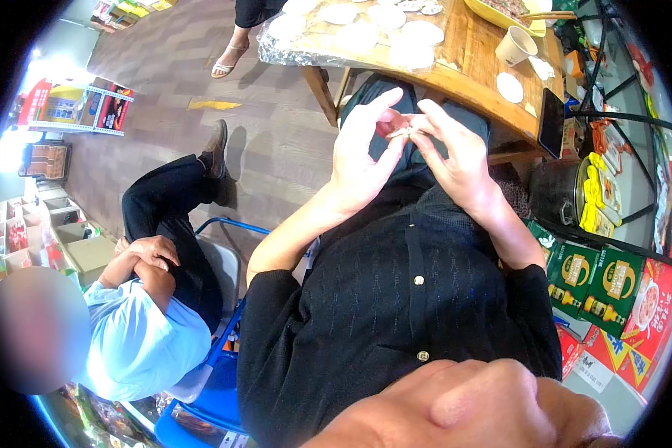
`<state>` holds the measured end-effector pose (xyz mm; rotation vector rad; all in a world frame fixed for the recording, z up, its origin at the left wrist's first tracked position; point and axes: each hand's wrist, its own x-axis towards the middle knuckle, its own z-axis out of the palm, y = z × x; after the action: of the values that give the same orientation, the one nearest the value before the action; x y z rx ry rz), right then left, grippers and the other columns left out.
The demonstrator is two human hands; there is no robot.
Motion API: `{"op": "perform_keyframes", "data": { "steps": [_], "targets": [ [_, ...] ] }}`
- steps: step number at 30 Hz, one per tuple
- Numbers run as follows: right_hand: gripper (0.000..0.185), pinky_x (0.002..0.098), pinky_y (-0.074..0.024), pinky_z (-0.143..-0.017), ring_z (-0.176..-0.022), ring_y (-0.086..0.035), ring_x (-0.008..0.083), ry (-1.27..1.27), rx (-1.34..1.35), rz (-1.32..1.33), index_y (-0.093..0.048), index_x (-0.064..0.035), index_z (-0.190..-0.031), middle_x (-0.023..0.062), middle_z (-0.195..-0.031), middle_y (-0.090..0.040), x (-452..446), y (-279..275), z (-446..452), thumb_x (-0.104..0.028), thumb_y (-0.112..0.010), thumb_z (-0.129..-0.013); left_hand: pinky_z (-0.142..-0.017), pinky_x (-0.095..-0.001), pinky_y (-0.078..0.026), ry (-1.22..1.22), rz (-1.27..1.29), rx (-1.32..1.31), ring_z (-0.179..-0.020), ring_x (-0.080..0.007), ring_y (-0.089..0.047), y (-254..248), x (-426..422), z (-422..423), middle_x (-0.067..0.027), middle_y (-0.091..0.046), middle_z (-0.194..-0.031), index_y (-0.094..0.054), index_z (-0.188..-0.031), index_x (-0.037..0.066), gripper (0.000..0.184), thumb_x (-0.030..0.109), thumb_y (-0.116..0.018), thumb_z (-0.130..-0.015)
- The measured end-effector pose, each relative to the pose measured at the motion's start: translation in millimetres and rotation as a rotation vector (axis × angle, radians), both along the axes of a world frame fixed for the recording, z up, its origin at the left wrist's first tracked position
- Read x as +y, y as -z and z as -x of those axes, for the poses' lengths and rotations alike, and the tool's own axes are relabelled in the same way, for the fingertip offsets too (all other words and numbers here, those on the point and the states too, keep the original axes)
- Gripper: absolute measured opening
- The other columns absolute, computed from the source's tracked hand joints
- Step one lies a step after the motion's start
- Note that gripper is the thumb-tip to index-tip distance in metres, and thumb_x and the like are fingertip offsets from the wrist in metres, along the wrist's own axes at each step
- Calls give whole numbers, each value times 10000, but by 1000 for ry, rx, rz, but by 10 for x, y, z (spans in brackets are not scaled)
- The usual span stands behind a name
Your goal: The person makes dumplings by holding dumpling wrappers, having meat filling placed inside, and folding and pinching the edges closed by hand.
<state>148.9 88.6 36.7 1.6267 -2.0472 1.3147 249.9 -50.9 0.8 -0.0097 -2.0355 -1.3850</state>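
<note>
My left hand and my right hand meet above my lap, just off the table's near edge. Between their fingertips they pinch a small pale dumpling, mostly covered by the fingers. Flat round dumpling wrappers lie on a plastic-covered board at the table's left. A single wrapper rests on the bare wood to the right. Beyond it stands a paper cup. A yellow tray of minced filling sits at the far side, with chopsticks across its rim.
The wooden table has a dark phone at its right edge. A large dark pot and green packages are at my right. To my left sits a person with crossed arms, near a blue chair.
</note>
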Motion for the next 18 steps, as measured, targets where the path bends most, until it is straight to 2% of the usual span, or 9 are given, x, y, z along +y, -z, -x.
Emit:
{"op": "perform_keyframes", "data": {
  "steps": [4, 6, 7, 9, 12, 13, 14, 16, 18],
  "targets": [
    [430, 295, -548, -751, -858, -674, 262, -36, 2, -13, -553, 12, -1206, 133, -936, -674, 35, -87, 50, 13, -699, -802, -822, -257, -482, 16, -46, 18, -927, -129, -586, -21, 2, -4, -74, -595, -994, -388, -1393, 15, 615, -95, -620, -835],
    [427, 281, -536, -773, -875, -667, 217, -80, -173, -122, -552, 0, -1220, 121, -936, -667, 60, -102, 66, 21, -688, -816, -840, -276, -489, 93, -170, 64, -927, -135, -591, -38, 20, 3, -78, -596, -990, -383, -1394, 11, 613, -94, -617, -837],
    [427, 281, -536, -773, -875, -667, 217, -81, -174, -123, -552, 0, -1220, 121, -936, -667, 60, -78, 65, 21, -688, -816, -840, -276, -489, 93, -172, 63, -927, -135, -591, -29, 20, 12, -78, -596, -990, -383, -1394, 11, 613, -94, -617, -837],
    [422, 281, -528, -794, -885, -657, 164, -97, -443, -90, -548, -9, -1237, 100, -947, -668, 66, 13, 52, 17, -674, -836, -856, -280, -490, 116, -210, -1, -935, -137, -591, 22, 3, 46, -80, -587, -1005, -380, -1399, 17, 623, -93, -621, -834],
    [377, 270, -511, -823, -897, -640, 129, 1, -508, -145, -543, -12, -1250, 85, -978, -681, 104, 174, 177, -22, -628, -883, -982, -364, -438, -14, 151, -165, -1104, -263, -565, 302, -105, 183, -152, -591, -1155, -421, -1371, 7, 623, 49, -678, -805],
    [367, 256, -499, -825, -905, -633, 118, 0, -568, -124, -537, -8, -1254, 79, -981, -685, 118, 296, 273, -32, -607, -895, -1023, -384, -404, 66, 246, -218, -1173, -319, -528, 466, -118, 206, -169, -582, -1216, -481, -1325, 15, 573, 148, -685, -807],
    [364, 243, -487, -830, -926, -622, 109, 29, -608, -148, -531, 5, -1255, 76, -993, -677, 131, 389, 359, -31, -597, -898, -1009, -386, -415, 225, 334, -307, -1158, -323, -534, 627, -122, 212, -161, -588, -1209, -555, -1257, 34, 471, 179, -678, -827],
    [345, 241, -485, -837, -942, -612, 105, 71, -693, -210, -536, 18, -1239, 76, -1014, -664, 221, 804, 569, -26, -590, -901, -1002, -397, -417, 409, 449, -336, -1151, -321, -532, 856, 1, 245, -155, -595, -1195, -604, -1194, 44, 392, 183, -677, -835],
    [285, 243, -482, -854, -951, -605, 110, 16, -913, -206, -554, 32, -1193, 68, -1030, -649, 410, 1112, 659, -31, -579, -915, -997, -396, -419, 423, 457, -316, -1125, -305, -538, 1012, 75, 389, -136, -604, -1171, -637, -1135, 50, 350, 163, -688, -808]
  ]
}}
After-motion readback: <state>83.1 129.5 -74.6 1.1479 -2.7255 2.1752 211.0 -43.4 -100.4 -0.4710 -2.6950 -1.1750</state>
